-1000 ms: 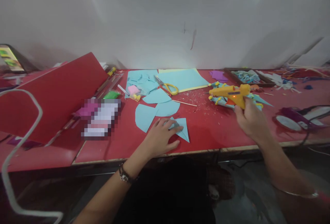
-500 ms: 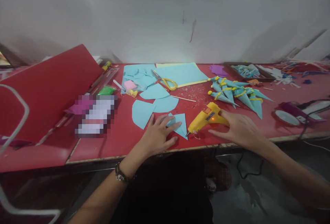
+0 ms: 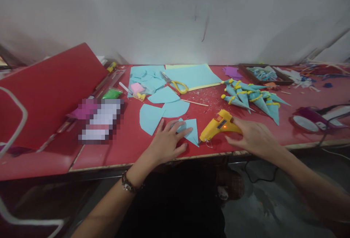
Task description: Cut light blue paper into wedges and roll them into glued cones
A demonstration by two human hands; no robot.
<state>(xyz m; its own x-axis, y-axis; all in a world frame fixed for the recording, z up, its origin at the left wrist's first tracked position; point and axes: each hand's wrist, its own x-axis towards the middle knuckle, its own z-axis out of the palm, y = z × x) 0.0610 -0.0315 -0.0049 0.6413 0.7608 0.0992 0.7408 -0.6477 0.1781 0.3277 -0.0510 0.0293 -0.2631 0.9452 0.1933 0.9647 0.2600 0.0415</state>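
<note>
The left hand (image 3: 167, 142) lies spread over the folded blue paper (image 3: 193, 130) near the front edge of the bench (image 3: 115, 154), apparently pinning it flat, while the right hand (image 3: 253, 135) grips the yellow glue gun (image 3: 218, 125) by its handle, nozzle slanting to the paper's pointed corner, seemingly for precise gluing.
</note>
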